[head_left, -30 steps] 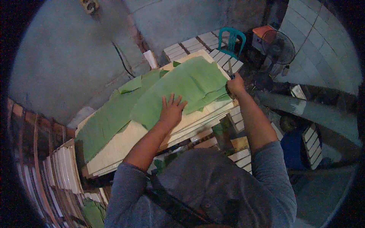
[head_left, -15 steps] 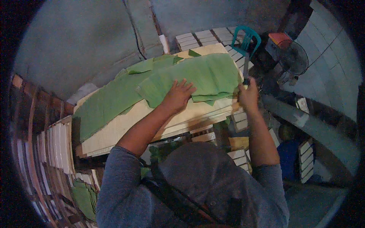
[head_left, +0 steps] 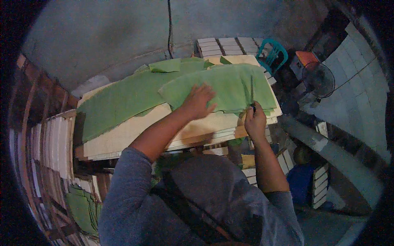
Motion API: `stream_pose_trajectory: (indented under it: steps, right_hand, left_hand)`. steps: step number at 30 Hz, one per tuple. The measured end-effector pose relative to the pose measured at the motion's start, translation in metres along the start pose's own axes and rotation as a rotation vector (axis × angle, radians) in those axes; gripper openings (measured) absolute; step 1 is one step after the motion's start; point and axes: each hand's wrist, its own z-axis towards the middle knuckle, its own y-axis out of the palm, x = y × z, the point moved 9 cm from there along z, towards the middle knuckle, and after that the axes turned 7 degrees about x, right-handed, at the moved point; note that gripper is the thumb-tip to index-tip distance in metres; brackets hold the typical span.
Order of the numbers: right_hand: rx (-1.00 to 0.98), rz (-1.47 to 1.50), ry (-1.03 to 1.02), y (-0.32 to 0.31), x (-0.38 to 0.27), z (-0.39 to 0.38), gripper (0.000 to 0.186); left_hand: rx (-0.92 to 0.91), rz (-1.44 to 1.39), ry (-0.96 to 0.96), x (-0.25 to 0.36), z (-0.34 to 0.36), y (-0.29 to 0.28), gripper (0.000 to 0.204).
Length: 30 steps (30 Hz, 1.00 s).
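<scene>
Several green banana leaf pieces (head_left: 230, 80) lie stacked on the right part of a pale board stack (head_left: 150, 123). My left hand (head_left: 200, 102), slightly blurred, is over the left part of this stack with fingers spread; whether it touches the leaf is hard to tell. My right hand (head_left: 256, 123) is closed round the dark handle of a knife (head_left: 252, 88) at the stack's near right edge. The blade points away from me and lies over the leaf. Another layer of banana leaves (head_left: 119, 102) spreads to the left, with a small folded leaf piece (head_left: 165, 65) behind.
A wooden rack (head_left: 49, 139) of upright pale slabs stands at left, with more leaves (head_left: 80, 205) below. Rows of white blocks (head_left: 221, 46) and a teal chair (head_left: 274, 55) are behind. A fan (head_left: 318, 80) stands at right, a blue object (head_left: 301, 177) at lower right.
The knife has moved left, from beside the stack's right end to over the leaf. My left hand has shifted slightly and looks blurred. The whole view has shifted a little.
</scene>
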Motion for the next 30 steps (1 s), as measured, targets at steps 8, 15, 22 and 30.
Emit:
stream_pose_trajectory:
  steps: [8, 15, 22, 30]
  right_hand:
    - [-0.238, -0.210, -0.169, 0.127, -0.064, 0.021, 0.029]
    - [-0.263, -0.349, -0.197, 0.165, -0.060, 0.046, 0.025]
    - [-0.211, -0.364, -0.259, 0.167, -0.059, 0.043, 0.024]
    - [-0.414, -0.584, -0.352, 0.163, -0.099, 0.032, 0.026]
  left_hand:
    - [-0.190, 0.121, -0.067, -0.030, 0.013, -0.029, 0.065]
    - [-0.021, 0.072, -0.055, -0.050, 0.023, -0.016, 0.057]
    - [-0.010, 0.035, -0.057, -0.058, 0.033, -0.012, 0.054]
    - [-0.204, 0.124, -0.152, -0.055, 0.034, -0.029, 0.052]
